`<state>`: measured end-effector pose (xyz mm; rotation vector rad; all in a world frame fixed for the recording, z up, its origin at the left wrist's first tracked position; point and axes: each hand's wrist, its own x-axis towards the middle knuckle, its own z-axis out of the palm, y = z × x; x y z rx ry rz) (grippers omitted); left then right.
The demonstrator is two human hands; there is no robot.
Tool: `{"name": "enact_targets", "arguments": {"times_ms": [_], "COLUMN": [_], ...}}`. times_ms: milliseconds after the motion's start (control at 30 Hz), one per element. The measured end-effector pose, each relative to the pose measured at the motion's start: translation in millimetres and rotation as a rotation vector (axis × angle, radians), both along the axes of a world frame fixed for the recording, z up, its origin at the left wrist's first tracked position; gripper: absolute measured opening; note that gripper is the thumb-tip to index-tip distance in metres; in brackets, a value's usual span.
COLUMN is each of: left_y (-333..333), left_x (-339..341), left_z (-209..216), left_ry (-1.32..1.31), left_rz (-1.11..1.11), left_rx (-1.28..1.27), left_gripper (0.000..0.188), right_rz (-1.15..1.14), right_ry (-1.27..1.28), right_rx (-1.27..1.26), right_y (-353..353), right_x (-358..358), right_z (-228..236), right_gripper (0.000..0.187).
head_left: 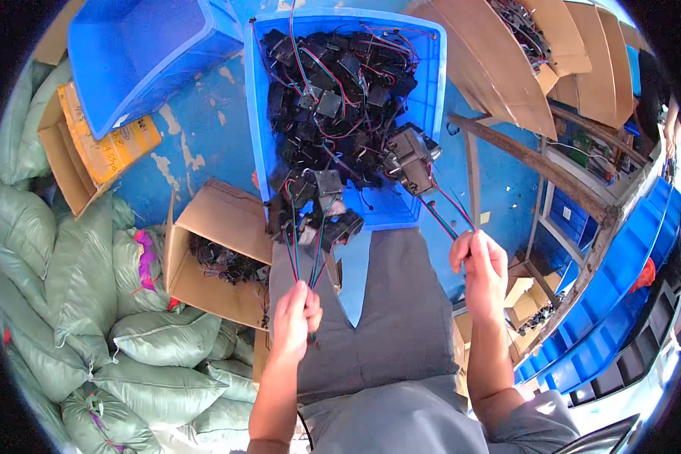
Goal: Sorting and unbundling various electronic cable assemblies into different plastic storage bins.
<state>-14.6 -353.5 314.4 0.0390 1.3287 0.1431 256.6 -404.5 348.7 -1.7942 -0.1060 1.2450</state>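
My left hand (293,318) is closed around a bunch of thin red, black and green wires (296,253). At the far ends of those wires are several small black and grey box-shaped electrical parts (329,198), by the near left edge of the blue bin (254,129). Pinched in my right hand (481,261) are similar wires (457,206), leading to a larger dark grey boxy part (412,159) at the bin's right wall. Inside the bin lies a tangled heap of black wired parts (333,94). Their exact kind cannot be made out.
An open cardboard box (219,284) of wired parts stands left of my legs. Green woven sacks (151,390) pile up at left, below another blue bin (147,53) and a yellow carton (102,140). Right are a wooden frame (537,163), cardboard boxes (499,64) and blue trays (583,371).
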Motion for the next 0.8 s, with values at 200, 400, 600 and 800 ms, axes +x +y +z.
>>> {"name": "enact_targets", "arguments": {"times_ms": [200,400,600,800], "left_y": [13.9,18.9,15.4,7.3], "left_x": [-10.0,-14.0,-9.1,-1.0], "left_z": [74.0,76.7,59.1,43.9], "left_ry": [-0.016,0.009,0.042,0.107], "left_rz": [-0.034,-0.081,-0.078,-0.163], "left_rx": [0.086,0.166,0.173,0.099], "left_gripper": [0.034,0.034,0.034,0.034], "right_rz": [0.104,0.219,0.321,0.578], "right_ry": [0.056,0.103,0.175,0.060], "right_rx": [-0.033,-0.037,0.014,0.110], "right_y": [-8.6,-22.5,-23.4,-12.0], "right_x": [2.6,7.9,-11.7,-30.0], "right_z": [8.5,6.3,16.2,24.0], "right_gripper": [0.030,0.027,0.021,0.013]}}
